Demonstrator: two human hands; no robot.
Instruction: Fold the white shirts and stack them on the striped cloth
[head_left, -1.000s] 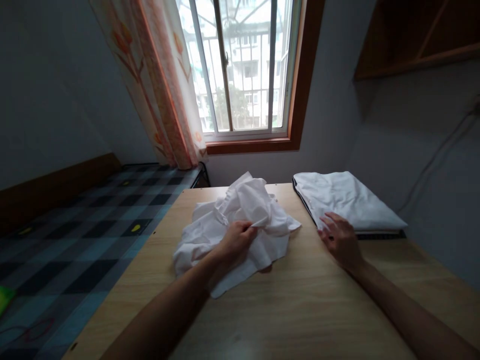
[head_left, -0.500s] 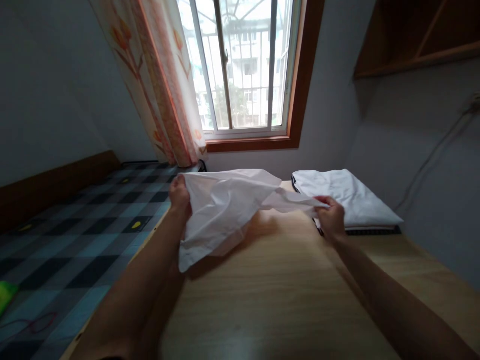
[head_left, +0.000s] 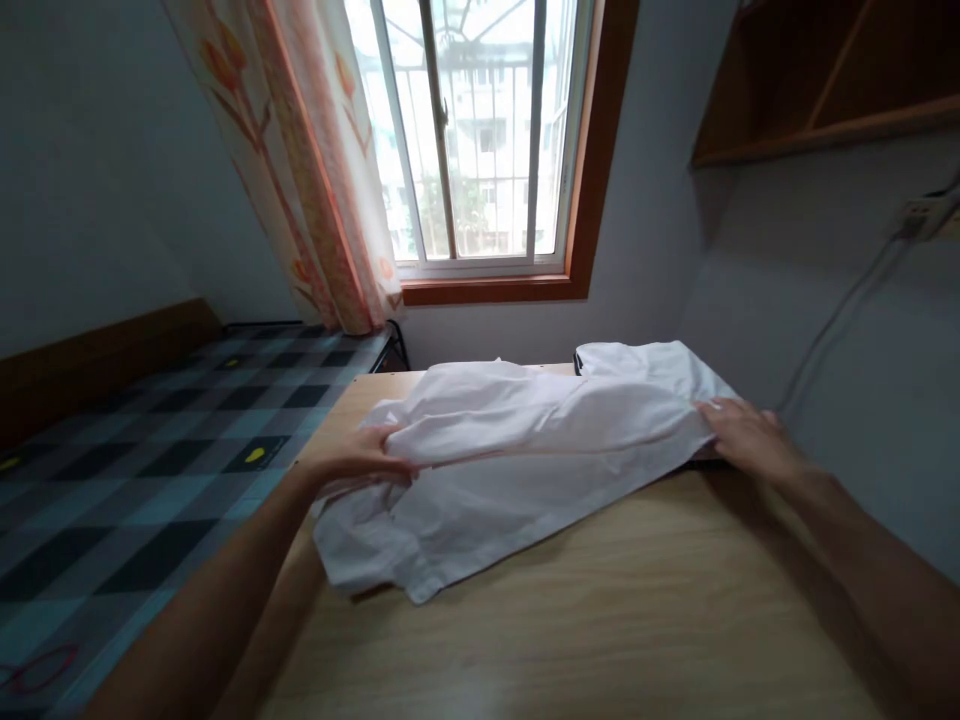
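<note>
A white garment [head_left: 510,450] lies stretched across the wooden table [head_left: 600,620], its lower edge hanging loose toward me. My left hand [head_left: 360,462] pinches its left end near the table's left edge. My right hand [head_left: 750,435] grips its right end, which lies over a folded white cloth [head_left: 645,362] at the back right.
A bed with a dark checked cover [head_left: 150,440] runs along the table's left side. A window [head_left: 472,140] with a patterned curtain [head_left: 300,170] is behind the table. A wooden shelf [head_left: 825,80] hangs on the right wall, with a cable [head_left: 847,320] below it.
The garment went from a crumpled heap under my left hand to lifted, then spread wide between both hands and lowered onto the table. My right hand moved from the folded cloth to the garment's end.
</note>
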